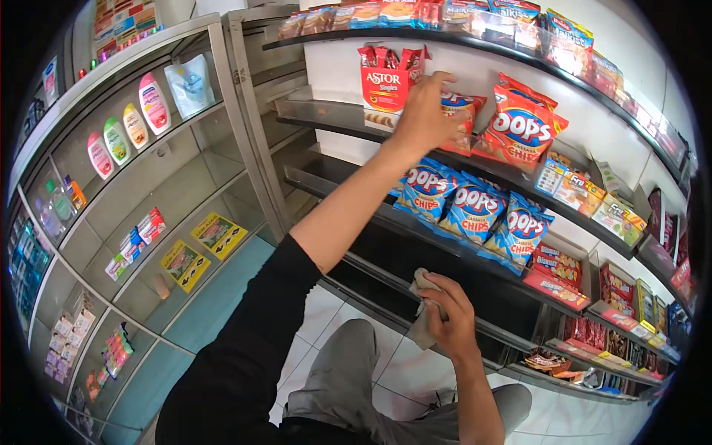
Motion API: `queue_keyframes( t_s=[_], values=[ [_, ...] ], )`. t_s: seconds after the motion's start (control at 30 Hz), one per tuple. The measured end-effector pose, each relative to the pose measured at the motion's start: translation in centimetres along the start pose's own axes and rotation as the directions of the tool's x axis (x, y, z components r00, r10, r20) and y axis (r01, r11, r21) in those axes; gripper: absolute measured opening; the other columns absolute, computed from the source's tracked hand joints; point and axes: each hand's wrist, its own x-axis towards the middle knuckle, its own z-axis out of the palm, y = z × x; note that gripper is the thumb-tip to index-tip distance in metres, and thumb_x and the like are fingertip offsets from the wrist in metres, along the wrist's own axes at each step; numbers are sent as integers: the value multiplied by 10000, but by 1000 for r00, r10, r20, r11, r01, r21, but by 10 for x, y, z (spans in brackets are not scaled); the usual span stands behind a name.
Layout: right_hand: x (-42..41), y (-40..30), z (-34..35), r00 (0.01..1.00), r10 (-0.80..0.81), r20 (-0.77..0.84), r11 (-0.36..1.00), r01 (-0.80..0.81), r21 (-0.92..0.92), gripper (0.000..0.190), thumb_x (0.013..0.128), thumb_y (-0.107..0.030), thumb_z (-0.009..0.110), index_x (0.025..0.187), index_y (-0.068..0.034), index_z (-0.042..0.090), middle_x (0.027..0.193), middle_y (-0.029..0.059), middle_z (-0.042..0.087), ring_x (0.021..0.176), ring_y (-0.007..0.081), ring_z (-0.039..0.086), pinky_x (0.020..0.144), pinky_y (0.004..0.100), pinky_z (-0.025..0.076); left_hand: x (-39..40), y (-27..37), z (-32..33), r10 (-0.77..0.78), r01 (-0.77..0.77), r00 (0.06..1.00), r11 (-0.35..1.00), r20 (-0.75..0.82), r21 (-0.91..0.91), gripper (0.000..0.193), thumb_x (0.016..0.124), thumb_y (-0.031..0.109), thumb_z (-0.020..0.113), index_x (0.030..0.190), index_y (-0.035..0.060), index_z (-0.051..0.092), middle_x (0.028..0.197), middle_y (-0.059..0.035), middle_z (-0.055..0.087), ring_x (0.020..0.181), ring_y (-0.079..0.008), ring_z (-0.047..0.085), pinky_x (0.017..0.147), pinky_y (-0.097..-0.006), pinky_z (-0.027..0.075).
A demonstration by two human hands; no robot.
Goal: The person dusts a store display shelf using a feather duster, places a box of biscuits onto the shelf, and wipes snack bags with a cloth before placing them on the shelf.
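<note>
My left hand reaches to the second shelf, between a red box of wafer-roll packets and a red bag of cassava chips. Its fingers overlap the bag; whether they grip it I cannot tell. Lower down, my right hand holds a crumpled grey cloth by a lower shelf's front edge. More red chip bags stand to the right of the left hand. Blue chip bags stand in a row one shelf below.
Packaged biscuits line the top shelf. Biscuit boxes and drink-sachet boxes are at the right. A glass-fronted metal cabinet at the left holds bottles and small packs. My knees are near the lowest shelves, above a tiled floor.
</note>
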Motion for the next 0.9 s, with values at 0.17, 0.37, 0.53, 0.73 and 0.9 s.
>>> queue_keyframes(
  t_s=[0.17, 0.37, 0.53, 0.73, 0.9],
  values=[
    [-3, 3, 5, 1000, 18, 24, 1000, -19, 20, 240, 794, 98, 683, 995, -27, 716, 1217, 147, 664, 1126, 332, 649, 955, 397, 525, -3, -12, 0, 12, -14, 994, 1000, 113, 17, 703, 747, 308, 859, 1321, 37, 555, 1162, -204, 675, 1107, -304, 662, 911, -400, 538],
    [-4, 7, 7, 1000, 20, 10, 1000, -20, 7, 252, 782, 60, 721, 1006, -57, 729, 1231, 102, 668, 1112, 303, 660, 943, 402, 545, 8, 19, 27, -109, 177, 946, 962, 305, -206, 871, 770, 468, 852, 1365, -51, 485, 1217, -235, 653, 1178, -307, 637, 983, -406, 535],
    [-5, 4, 8, 1000, -2, 26, 1000, 2, 6, 237, 798, 27, 723, 1014, -70, 725, 1242, 104, 665, 1112, 310, 658, 946, 411, 542, 32, 10, 59, -224, 390, 859, 869, 461, -305, 850, 762, 532, 830, 1254, -119, 587, 1144, -218, 693, 1027, -264, 690, 884, -365, 554],
    [-1, -1, 3, 999, -41, 1, 999, 41, 5, 243, 802, 68, 706, 1021, -36, 719, 1218, 130, 664, 1102, 319, 661, 936, 396, 542, 47, 8, 61, -353, 497, 745, 860, 566, -118, 711, 873, 565, 709, 1166, -83, 683, 1051, -165, 733, 957, -227, 714, 849, -336, 555],
    [-3, 3, -4, 1000, -29, -4, 1000, 29, -1, 233, 809, 62, 705, 1019, -40, 718, 1219, 129, 664, 1099, 320, 663, 936, 399, 543, 42, 21, 54, -321, 363, 868, 931, 378, -43, 623, 846, 534, 715, 1029, -62, 725, 923, -203, 749, 924, -298, 730, 838, -370, 554]
  ],
)
